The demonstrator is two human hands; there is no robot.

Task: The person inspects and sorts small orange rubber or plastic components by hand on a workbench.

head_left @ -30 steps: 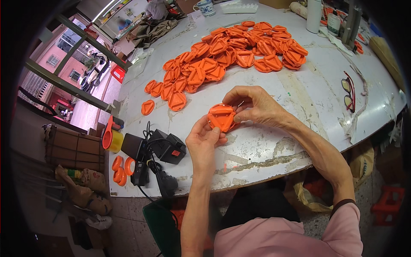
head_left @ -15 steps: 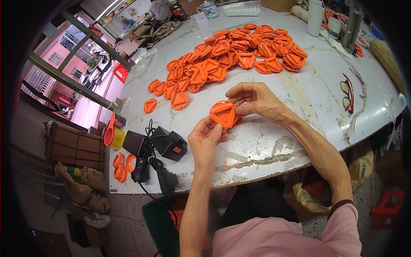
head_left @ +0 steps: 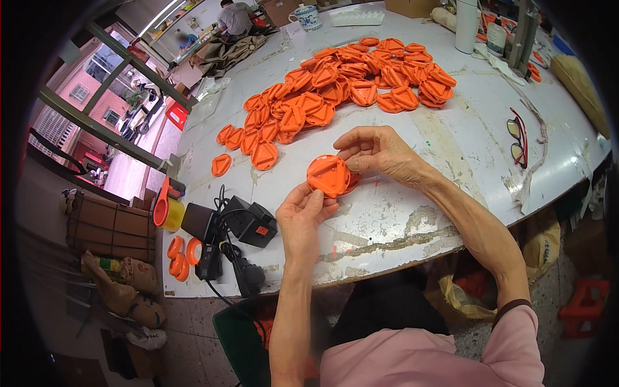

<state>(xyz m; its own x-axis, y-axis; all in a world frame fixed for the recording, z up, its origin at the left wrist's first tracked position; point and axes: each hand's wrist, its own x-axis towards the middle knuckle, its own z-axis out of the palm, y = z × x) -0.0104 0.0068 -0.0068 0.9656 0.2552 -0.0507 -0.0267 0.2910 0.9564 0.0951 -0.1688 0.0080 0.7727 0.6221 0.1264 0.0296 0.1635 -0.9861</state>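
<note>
Between my two hands is a round orange plastic disc (head_left: 329,175) with a raised triangle on its face. My left hand (head_left: 303,209) pinches its lower left edge between thumb and fingers. At its upper right edge, the bent thumb and fingers of my right hand (head_left: 377,153) close on the rim. Part of another orange piece shows behind the disc on the right; whether it is separate I cannot tell. Beyond my hands a big heap of similar orange discs (head_left: 309,106) covers the middle of the table (head_left: 445,151). One single disc (head_left: 221,165) lies apart at the heap's near left.
Black power adapters (head_left: 248,222) with cables lie left of my hands, beside orange rings (head_left: 177,264) and a yellow tape roll (head_left: 173,216). Red-framed glasses (head_left: 520,137) rest at right. A white bottle (head_left: 467,26) and a patterned mug (head_left: 307,17) stand at the far side. Other people sit beyond.
My hands and the held disc appear slightly further left, as does the whole scene a little. The disc's face has turned slightly; both hands keep their grip.
</note>
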